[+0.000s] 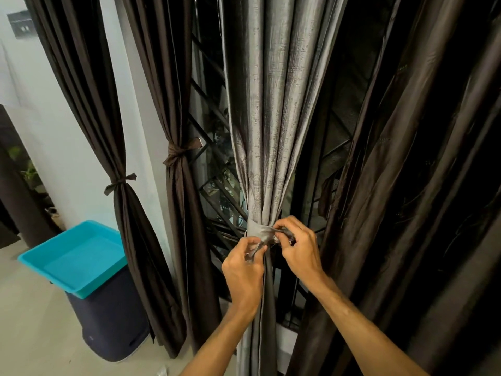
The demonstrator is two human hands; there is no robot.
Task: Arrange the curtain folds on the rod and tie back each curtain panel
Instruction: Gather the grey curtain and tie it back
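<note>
A grey curtain panel hangs in the middle, gathered at waist height by a grey tie-back band. My left hand pinches one end of the band just below the gather. My right hand pinches the other end at the right of the gather. Two dark brown panels on the left are tied: one with a bow, the other with a bow. A wide dark brown panel hangs loose on the right.
A turquoise tray rests on a dark bin at lower left. Behind the curtains a window with a black metal grille shows. White wall on the left, pale floor below.
</note>
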